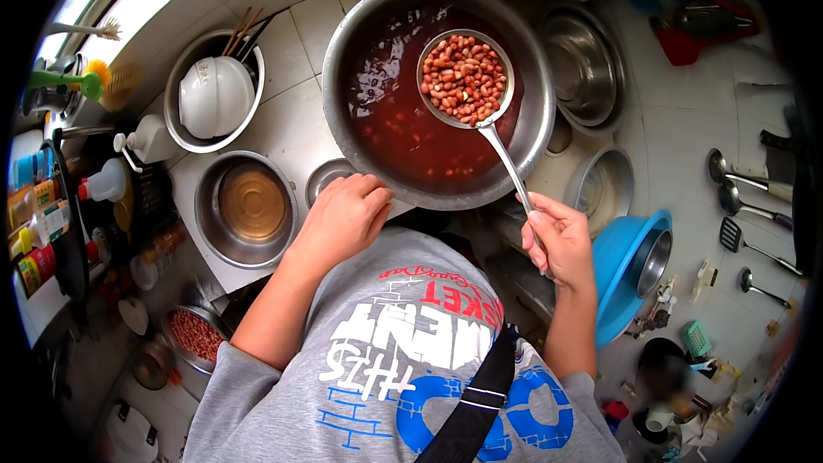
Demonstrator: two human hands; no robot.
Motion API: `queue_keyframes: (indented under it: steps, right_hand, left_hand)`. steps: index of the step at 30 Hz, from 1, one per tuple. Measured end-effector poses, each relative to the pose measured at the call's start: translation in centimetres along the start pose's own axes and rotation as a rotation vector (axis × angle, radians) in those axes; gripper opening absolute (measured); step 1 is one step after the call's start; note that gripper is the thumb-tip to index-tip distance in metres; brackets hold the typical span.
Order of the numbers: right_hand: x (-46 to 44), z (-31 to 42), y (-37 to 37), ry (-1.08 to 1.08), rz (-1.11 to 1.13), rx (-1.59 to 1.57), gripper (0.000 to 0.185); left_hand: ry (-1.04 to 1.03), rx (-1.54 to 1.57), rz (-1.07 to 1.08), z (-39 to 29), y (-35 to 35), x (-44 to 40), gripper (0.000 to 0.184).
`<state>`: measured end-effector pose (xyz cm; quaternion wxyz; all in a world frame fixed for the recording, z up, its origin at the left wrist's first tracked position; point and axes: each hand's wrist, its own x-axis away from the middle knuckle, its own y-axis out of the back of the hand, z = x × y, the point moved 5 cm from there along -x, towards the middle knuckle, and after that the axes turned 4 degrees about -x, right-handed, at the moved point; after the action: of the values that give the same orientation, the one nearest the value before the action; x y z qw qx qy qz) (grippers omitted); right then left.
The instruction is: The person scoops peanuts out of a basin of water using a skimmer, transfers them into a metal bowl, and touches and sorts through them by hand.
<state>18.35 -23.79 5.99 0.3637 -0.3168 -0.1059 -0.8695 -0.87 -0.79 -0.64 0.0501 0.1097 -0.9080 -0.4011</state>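
Observation:
My right hand (561, 240) is closed around the handle of a large metal skimmer (495, 144). The skimmer's round bowl is full of reddish peanuts (464, 77) and hangs over a wide metal basin (339, 124). Dark red liquid (390, 103) fills much of the basin, and more peanuts show under its surface. By the near left rim, my left hand (347, 210) is loosely bent with its fingers slightly apart; I see nothing in it. Whether its fingertips touch the rim is hard to make out. A small metal bowl (324, 178) sits just behind that hand.
Left of the basin stand a metal pot (206, 206) and a bowl (177, 124) holding white bowls and chopsticks. Another bowl of peanuts (195, 334) is lower left. On the right are a blue tub (610, 279), metal basins (587, 69) and hanging utensils (733, 236).

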Motion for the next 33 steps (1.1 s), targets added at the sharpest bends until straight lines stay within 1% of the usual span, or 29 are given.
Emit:
queue_keyframes:
  steps: [4, 7, 11, 14, 19, 23, 29, 33]
  right_hand:
    - [1.2, 0.6, -0.6, 0.011, -0.002, -0.128, 0.033]
    - [0.6, -0.7, -0.6, -0.002, 0.001, -0.19, 0.033]
    - [-1.2, -4.7, 0.2, -0.057, -0.059, -0.062, 0.032]
    - [-0.8, -6.4, 0.4, -0.075, -0.048, -0.001, 0.031]
    - [0.0, -8.8, 1.3, -0.042, -0.001, -0.005, 0.028]
    - [1.7, -9.3, 1.3, 0.009, 0.053, 0.01, 0.03]
    - [7.5, -8.1, -0.8, 0.052, 0.146, 0.076, 0.034]
    - [9.9, -7.9, -4.0, 0.076, 0.317, 0.143, 0.037]
  left_hand:
    - [-0.014, -0.001, 0.007, -0.1, 0.0, 0.0, 0.017]
    - [-0.015, -0.007, -0.004, -0.3, 0.1, 0.6, 0.017]
    - [0.004, -0.032, -0.036, -1.0, 0.2, 1.9, 0.016]
    - [0.025, -0.054, -0.075, -2.1, 0.2, 3.6, 0.015]
    - [0.05, -0.093, -0.097, -4.7, -0.6, 6.5, 0.015]
    - [0.093, -0.122, -0.141, -7.2, -1.6, 9.7, 0.015]
    - [0.197, -0.172, -0.205, -9.6, -2.9, 15.9, 0.016]
    - [0.33, -0.2, -0.259, -10.5, -2.7, 21.5, 0.016]
